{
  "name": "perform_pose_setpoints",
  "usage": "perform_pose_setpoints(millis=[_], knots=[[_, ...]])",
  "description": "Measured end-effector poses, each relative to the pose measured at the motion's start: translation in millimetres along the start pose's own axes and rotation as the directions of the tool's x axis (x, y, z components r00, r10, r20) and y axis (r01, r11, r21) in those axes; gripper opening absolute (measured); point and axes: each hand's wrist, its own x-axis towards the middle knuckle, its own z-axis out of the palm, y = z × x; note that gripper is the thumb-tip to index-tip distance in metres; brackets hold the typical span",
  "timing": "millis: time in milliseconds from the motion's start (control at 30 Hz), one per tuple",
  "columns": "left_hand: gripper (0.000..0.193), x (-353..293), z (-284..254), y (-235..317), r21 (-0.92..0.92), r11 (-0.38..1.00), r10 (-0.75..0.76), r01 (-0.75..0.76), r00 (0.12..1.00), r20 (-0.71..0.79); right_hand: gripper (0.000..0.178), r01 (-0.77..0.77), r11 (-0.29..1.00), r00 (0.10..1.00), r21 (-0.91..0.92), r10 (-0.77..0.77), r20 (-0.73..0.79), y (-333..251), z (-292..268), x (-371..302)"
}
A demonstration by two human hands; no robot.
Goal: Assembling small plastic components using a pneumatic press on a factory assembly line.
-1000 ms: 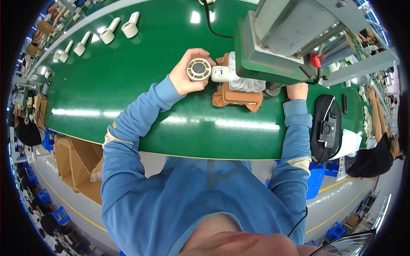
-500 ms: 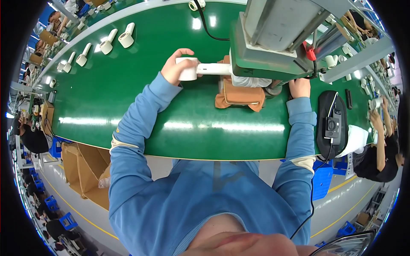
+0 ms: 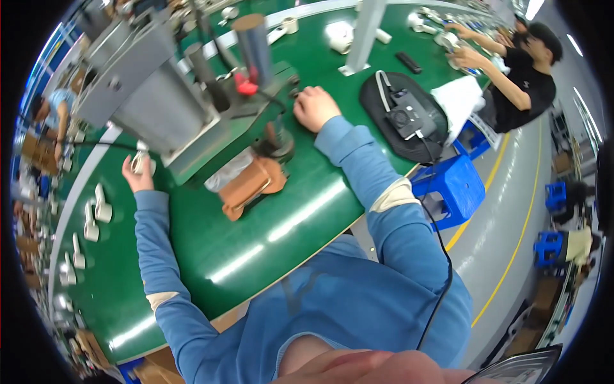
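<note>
My left hand (image 3: 142,174) is closed around a white hair-dryer-shaped housing (image 3: 137,164) at the left side of a grey and green bench press (image 3: 147,96). The press column hides part of the housing. My right hand (image 3: 318,110) rests by the press's right side with its fingers curled beside a small dark knob (image 3: 293,93). What lies under those fingertips is hidden. Between my arms, a brown padded fixture (image 3: 249,189) sits below the press, with clear plastic film (image 3: 231,173) on its far side.
Several white housings (image 3: 91,224) lie along the green table (image 3: 211,256) at the left. Right of my right hand are a black mesh pad (image 3: 384,102) bearing a boxy device (image 3: 409,115), and a metal post (image 3: 363,38). A co-worker (image 3: 527,83) handles parts beyond, near a blue stool (image 3: 451,192).
The view has swung to the right and tilted. My left hand still holds the housing, now beside the press's left side. My right hand remains at the press's right side.
</note>
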Motion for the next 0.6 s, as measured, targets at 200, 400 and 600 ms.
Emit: perform_pose_setpoints(millis=[200,400,600], knots=[[0.058,44.8,27.8,-86.1,0.240,0.968,-0.102,0.071,0.988,0.120,0.010,-0.075,0.995,0.995,-0.066,0.070,-0.071,8.5,-22.2,-6.8],[0.057,45.1,29.9,-75.6,0.317,0.948,0.025,-0.020,1.000,-0.011,0.011,-0.087,0.994,0.996,-0.070,0.087,-0.007,12.3,-25.0,-5.7],[0.056,45.9,25.4,-71.1,0.292,0.950,-0.091,0.108,0.993,-0.069,0.012,-0.099,0.992,0.995,-0.072,0.100,0.011,14.3,-28.0,-3.8]])
